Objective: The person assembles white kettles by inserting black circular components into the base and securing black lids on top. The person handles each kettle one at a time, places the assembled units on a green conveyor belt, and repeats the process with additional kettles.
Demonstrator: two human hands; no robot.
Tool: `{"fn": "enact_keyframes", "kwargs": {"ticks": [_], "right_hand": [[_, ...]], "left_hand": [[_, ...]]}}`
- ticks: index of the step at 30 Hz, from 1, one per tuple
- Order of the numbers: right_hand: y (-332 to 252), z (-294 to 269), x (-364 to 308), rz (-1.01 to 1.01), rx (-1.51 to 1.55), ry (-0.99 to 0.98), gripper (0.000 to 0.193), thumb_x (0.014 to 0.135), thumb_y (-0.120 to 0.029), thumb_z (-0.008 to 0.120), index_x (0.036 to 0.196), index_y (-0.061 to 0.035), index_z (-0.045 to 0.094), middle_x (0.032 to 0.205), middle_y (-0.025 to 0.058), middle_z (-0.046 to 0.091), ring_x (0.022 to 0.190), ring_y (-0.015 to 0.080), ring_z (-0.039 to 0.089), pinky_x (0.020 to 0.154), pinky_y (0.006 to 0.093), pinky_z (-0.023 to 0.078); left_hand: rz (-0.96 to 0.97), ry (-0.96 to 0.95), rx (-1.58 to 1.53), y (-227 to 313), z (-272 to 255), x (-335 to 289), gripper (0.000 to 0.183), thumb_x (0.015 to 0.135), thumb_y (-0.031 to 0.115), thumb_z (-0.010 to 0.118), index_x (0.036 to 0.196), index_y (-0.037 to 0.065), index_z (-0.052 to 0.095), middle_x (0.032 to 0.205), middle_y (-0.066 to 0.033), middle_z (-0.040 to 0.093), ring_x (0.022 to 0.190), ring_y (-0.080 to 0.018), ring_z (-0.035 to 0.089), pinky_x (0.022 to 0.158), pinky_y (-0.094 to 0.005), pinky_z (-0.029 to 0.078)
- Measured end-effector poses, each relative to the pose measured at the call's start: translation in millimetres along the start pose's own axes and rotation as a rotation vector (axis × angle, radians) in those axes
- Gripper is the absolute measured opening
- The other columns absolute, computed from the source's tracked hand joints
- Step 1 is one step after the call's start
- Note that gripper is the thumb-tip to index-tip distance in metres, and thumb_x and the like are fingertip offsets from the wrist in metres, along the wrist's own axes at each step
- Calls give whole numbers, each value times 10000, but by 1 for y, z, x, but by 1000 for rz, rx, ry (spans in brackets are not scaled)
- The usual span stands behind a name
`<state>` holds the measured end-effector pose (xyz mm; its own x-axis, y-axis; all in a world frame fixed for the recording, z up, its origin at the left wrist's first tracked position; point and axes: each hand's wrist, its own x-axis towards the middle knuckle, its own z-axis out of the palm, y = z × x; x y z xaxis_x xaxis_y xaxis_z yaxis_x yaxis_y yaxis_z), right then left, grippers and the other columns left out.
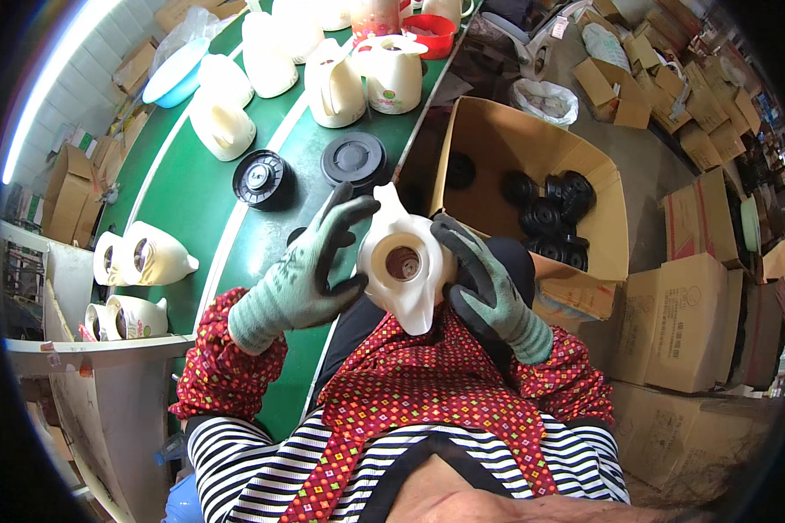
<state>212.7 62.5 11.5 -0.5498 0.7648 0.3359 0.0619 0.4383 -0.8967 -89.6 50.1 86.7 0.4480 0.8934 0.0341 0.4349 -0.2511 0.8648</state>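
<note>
A cream plastic jug shell (414, 302) with a round opening in the middle of its top is in front of my chest, over my lap. My left hand (310, 266), in a green and black glove, has its thumb and forefinger spread around the jug's left side. My right hand (484, 283), gloved alike, presses its fingers and thumb against the right side. Just beyond my left hand, a flat black round lid (355, 157) and a ribbed black round part (262, 179) lie on the green conveyor belt (176, 199).
Several cream jugs (336, 94) stand along the far belt, near a red bowl (431, 37) and a light blue basin (176, 74). More jugs (153, 254) are at the left. A cardboard box (484, 139) with black round parts (541, 213) adjoins the belt's right. Cartons (676, 322) are stacked at right.
</note>
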Motion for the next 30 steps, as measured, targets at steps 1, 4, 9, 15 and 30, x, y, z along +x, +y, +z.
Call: {"fn": "enact_keyframes", "kwargs": {"ticks": [1, 4, 9, 15, 30], "right_hand": [[-1, -2, 0, 3, 16, 4, 810, 821, 1, 652, 1608, -47, 467, 1668, 212, 432, 1582, 388, 368, 1304, 458, 270], [-8, -10, 3, -11, -111, -39, 774, 803, 7, 663, 1560, -84, 528, 1666, 262, 412, 1549, 445, 403, 1274, 473, 319], [-33, -31, 17, -96, -584, -389, 740, 758, -111, 786, 1474, -153, 604, 1637, 420, 318, 1470, 562, 441, 1210, 518, 408], [-37, -35, 42, -128, -796, -529, 665, 734, -201, 876, 1357, -138, 653, 1495, 390, 465, 1293, 493, 607, 1072, 510, 535], [-40, -18, 47, -112, -858, -545, 671, 717, -253, 877, 1324, -104, 634, 1247, 314, 570, 1073, 430, 688, 864, 490, 598]], "left_hand": [[193, -19, 233, -2, -2, -2, 879, 791, 119, 858, 1578, 43, 474, 1722, -335, 246, 1643, -441, 216, 1254, -527, 337], [240, -47, 434, -7, 14, -1, 911, 653, 258, 967, 1487, 158, 613, 1722, -393, 136, 1608, -582, 152, 1286, -574, 262], [206, 31, 520, -19, 58, 10, 878, 586, 395, 1000, 1374, 171, 681, 1703, -429, 132, 1571, -651, 148, 1246, -716, 231], [245, 92, 357, -28, 61, 12, 616, 612, 285, 973, 1185, 163, 785, 1715, -395, 178, 1571, -607, 239, 1274, -610, 278], [332, 125, 311, -37, 56, 14, 471, 573, 210, 939, 964, 57, 726, 1441, -330, 536, 1315, -533, 570, 1117, -563, 479]]}}
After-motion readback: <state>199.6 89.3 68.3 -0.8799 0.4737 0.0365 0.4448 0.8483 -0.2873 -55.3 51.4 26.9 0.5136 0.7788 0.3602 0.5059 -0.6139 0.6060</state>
